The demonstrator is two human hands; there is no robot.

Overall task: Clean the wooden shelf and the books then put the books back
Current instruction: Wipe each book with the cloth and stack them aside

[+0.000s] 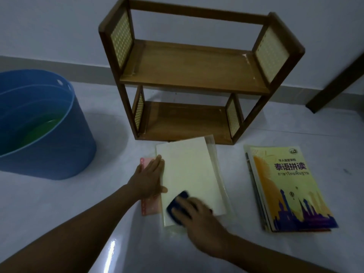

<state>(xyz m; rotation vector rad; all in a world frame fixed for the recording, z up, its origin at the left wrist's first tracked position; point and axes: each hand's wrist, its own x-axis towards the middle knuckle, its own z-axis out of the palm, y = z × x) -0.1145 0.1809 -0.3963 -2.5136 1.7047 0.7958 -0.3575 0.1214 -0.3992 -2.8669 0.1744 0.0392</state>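
The wooden shelf stands bare against the wall, with two boards and pale woven side panels. A pale cream book lies on the floor in front of it, on top of a clear-covered book and a pink one. My left hand lies flat on the cream book's left edge. My right hand presses a dark blue cloth onto the book's near left corner. A stack of books topped by a yellow cover with purple skyline lies to the right.
A blue tub with something green inside stands at the left. A dark wooden post leans in at the far right. The floor is pale and glossy, with a grey skirting along the wall.
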